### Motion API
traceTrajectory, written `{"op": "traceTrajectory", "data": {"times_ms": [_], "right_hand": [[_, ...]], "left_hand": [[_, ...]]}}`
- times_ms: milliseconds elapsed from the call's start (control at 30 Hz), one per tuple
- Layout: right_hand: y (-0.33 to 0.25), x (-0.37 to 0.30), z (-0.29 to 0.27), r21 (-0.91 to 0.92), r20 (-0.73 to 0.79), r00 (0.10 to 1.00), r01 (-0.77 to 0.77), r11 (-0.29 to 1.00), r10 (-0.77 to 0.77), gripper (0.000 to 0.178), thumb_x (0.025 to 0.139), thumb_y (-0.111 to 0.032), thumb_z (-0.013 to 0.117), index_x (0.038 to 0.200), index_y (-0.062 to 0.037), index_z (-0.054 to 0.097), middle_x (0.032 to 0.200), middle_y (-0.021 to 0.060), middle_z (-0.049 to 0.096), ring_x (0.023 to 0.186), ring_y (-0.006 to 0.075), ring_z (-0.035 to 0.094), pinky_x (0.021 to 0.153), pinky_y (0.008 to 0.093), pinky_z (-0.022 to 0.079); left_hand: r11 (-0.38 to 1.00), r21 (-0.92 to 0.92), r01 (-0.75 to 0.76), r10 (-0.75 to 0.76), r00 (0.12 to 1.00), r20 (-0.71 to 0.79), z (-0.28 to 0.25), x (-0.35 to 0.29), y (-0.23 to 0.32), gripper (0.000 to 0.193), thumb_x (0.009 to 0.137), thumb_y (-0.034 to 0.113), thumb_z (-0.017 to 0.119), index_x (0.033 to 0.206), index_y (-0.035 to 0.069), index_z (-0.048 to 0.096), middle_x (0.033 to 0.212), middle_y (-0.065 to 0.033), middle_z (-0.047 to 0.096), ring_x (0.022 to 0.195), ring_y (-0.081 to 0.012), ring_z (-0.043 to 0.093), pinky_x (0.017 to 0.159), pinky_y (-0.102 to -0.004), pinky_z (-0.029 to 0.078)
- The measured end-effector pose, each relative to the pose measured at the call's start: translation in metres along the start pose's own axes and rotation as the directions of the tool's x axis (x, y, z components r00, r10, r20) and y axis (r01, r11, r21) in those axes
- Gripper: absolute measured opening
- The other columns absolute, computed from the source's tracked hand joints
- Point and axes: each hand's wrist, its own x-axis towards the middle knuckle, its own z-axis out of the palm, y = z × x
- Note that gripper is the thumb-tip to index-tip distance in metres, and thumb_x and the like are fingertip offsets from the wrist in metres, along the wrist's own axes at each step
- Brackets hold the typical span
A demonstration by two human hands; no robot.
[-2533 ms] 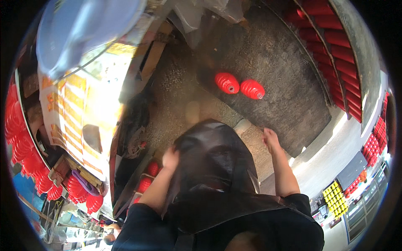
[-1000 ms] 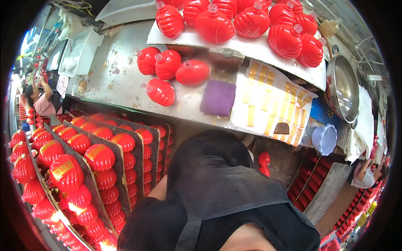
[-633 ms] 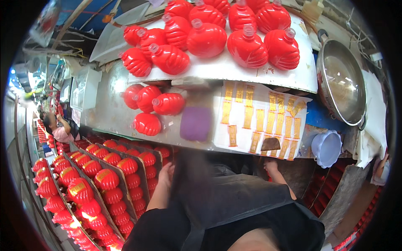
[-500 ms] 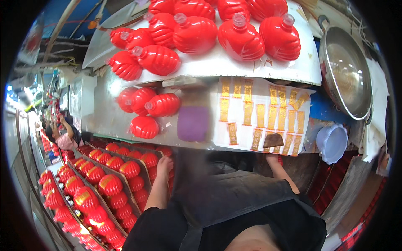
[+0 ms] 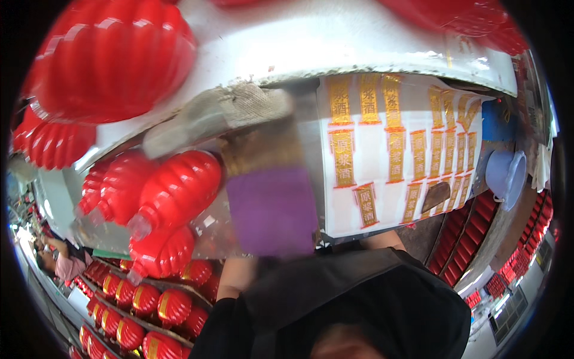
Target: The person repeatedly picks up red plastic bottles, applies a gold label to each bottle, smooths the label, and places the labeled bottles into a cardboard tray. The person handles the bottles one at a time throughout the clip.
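Both my hands are out of sight at the near table edge. My left forearm reaches up to the edge below the purple cloth, and my right forearm to the edge below the label sheet. Several gold labels with red ends lie in rows on the white sheet, and a brown piece rests among them. Left of the purple cloth sit ribbed red bottles with clear necks, one of them a tilted red bottle.
A large red bottle stands on the raised white shelf. Under its edge lies a grey-white cloth. A pale blue bucket is at the right. Crates of red bottles stand lower left, with another person beyond.
My view has moved nearer the table, so the bottles and labels look larger. My left hand, seen before over the crates' edge, has gone from sight, and so has my right hand.
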Motion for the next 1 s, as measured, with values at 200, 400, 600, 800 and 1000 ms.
{"op": "traceTrajectory", "data": {"times_ms": [200,400,600,800,1000], "right_hand": [[0.048,-0.043,-0.008,-0.011,0.004,0.995,-0.095,0.995,0.095,0.048,0.109,-0.032,0.041,0.150,-0.0061,0.044,0.154,0.0145,0.044,0.143,0.0265,0.039,0.119,0.0418,0.033],[0.088,-0.081,-0.022,0.009,-0.016,0.988,-0.155,0.988,0.156,0.046,0.109,-0.030,0.042,0.147,-0.0049,0.047,0.151,0.0143,0.046,0.139,0.0259,0.041,0.117,0.0411,0.035],[0.113,-0.122,-0.035,0.021,-0.001,0.973,-0.231,0.973,0.231,0.044,0.108,-0.029,0.043,0.144,-0.0037,0.049,0.147,0.0142,0.049,0.136,0.0253,0.043,0.115,0.0405,0.036],[0.123,-0.137,-0.041,0.023,0.010,0.957,-0.290,0.957,0.290,0.042,0.108,-0.027,0.045,0.142,-0.0024,0.051,0.144,0.0141,0.052,0.133,0.0247,0.045,0.113,0.0398,0.037],[0.123,-0.133,-0.039,0.050,0.040,0.957,-0.290,0.956,0.288,0.040,0.108,-0.026,0.046,0.139,-0.0012,0.053,0.140,0.0139,0.054,0.129,0.0241,0.047,0.111,0.0392,0.038]], "left_hand": [[0.973,-0.216,0.076,-0.082,0.996,-0.019,0.053,-0.008,-0.061,0.041,0.096,0.024,0.065,0.133,0.004,0.063,0.119,-0.0147,0.072,0.112,-0.0331,0.068,0.101,-0.0454,0.053],[0.869,-0.485,0.103,-0.127,0.992,-0.017,0.078,-0.014,-0.087,0.039,0.097,0.023,0.064,0.131,0.004,0.064,0.118,-0.0141,0.072,0.111,-0.0318,0.068,0.100,-0.0444,0.053],[0.387,-0.909,0.155,-0.080,0.988,0.134,0.083,-0.057,-0.078,0.037,0.097,0.022,0.063,0.128,0.003,0.065,0.117,-0.0135,0.072,0.111,-0.0304,0.068,0.100,-0.0433,0.053],[-0.228,-0.919,0.320,0.107,0.947,0.303,0.071,-0.110,-0.060,0.035,0.097,0.021,0.063,0.126,0.002,0.066,0.117,-0.0129,0.072,0.111,-0.0291,0.068,0.100,-0.0422,0.052],[-0.496,-0.773,0.396,0.279,0.915,0.290,0.056,-0.133,-0.041,0.032,0.098,0.020,0.062,0.124,0.002,0.067,0.116,-0.0123,0.072,0.111,-0.0277,0.068,0.100,-0.0411,0.052]]}}
